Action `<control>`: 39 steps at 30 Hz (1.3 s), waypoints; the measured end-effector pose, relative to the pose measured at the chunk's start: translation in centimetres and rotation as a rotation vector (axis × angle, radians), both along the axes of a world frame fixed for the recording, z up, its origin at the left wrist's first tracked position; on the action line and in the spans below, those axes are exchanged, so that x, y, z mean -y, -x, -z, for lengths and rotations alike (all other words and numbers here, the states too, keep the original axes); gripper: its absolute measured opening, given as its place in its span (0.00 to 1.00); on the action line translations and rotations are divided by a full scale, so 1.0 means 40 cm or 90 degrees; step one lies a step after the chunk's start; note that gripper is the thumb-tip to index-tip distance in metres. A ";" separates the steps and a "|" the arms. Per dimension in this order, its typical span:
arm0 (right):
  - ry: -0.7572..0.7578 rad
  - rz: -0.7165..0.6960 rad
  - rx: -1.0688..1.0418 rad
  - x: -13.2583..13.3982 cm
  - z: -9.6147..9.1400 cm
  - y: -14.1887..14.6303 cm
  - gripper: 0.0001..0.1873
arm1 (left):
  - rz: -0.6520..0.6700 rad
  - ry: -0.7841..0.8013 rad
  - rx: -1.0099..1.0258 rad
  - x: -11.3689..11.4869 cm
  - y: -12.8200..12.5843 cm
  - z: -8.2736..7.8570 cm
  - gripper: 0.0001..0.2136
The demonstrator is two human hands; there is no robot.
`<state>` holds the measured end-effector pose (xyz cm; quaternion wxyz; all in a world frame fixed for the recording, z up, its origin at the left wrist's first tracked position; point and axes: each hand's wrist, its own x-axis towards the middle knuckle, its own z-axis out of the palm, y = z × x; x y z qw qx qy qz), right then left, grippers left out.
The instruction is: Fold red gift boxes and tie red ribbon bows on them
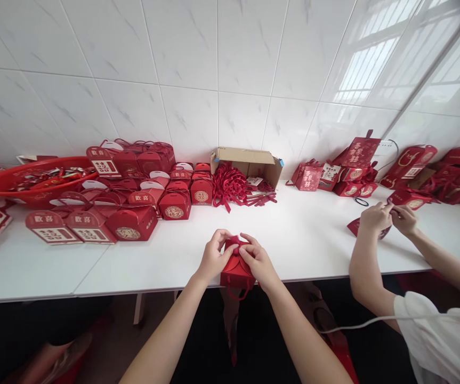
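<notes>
A small red gift box [235,269] stands at the front edge of the white table [301,234], with a red ribbon at its top. My left hand [214,256] pinches the ribbon on the box's left side. My right hand [256,258] pinches it from the right, fingers curled over the top. Both hands meet above the box. A loose ribbon end hangs down below the table edge.
Several finished red boxes [134,197] crowd the back left beside a red basin [33,178]. An open cardboard carton [248,165] spills red ribbons [230,186]. More red boxes [349,170] lie at the back right. Another person's hands [389,218] work on a box at the right.
</notes>
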<state>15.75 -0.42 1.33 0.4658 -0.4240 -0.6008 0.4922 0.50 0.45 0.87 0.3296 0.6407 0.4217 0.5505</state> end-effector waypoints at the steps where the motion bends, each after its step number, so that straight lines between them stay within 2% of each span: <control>1: 0.000 0.010 -0.014 0.000 0.001 0.001 0.15 | -0.042 -0.023 -0.026 0.003 0.000 -0.003 0.06; 3: 0.003 0.030 -0.036 0.003 0.003 0.003 0.15 | -0.101 -0.068 -0.114 0.015 0.005 -0.013 0.03; 6: 0.002 0.046 -0.032 0.010 0.003 0.008 0.15 | -0.069 -0.088 -0.235 0.036 0.016 -0.030 0.04; 13: -0.016 -0.004 0.005 0.029 -0.016 -0.018 0.19 | -0.047 -0.019 -0.167 0.035 0.026 -0.028 0.05; 19: -0.180 0.048 0.261 0.026 -0.039 -0.069 0.11 | -0.022 0.013 -0.186 0.042 0.038 -0.054 0.06; 22: -0.243 0.026 0.353 0.020 -0.063 -0.079 0.12 | -0.020 0.009 -0.213 0.047 0.039 -0.071 0.05; 27: -0.249 -0.059 0.304 0.019 -0.089 -0.085 0.17 | -0.009 0.019 -0.208 0.046 0.038 -0.080 0.06; 31: -0.200 -0.025 0.331 0.016 -0.066 -0.082 0.10 | 0.003 0.024 -0.204 0.047 0.038 -0.074 0.07; 35: -0.215 0.016 0.314 0.005 -0.041 -0.071 0.05 | -0.002 0.014 -0.210 0.057 0.039 -0.071 0.07; 39: -0.254 0.039 0.288 0.001 -0.058 -0.067 0.05 | -0.028 0.023 -0.209 0.072 0.037 -0.072 0.07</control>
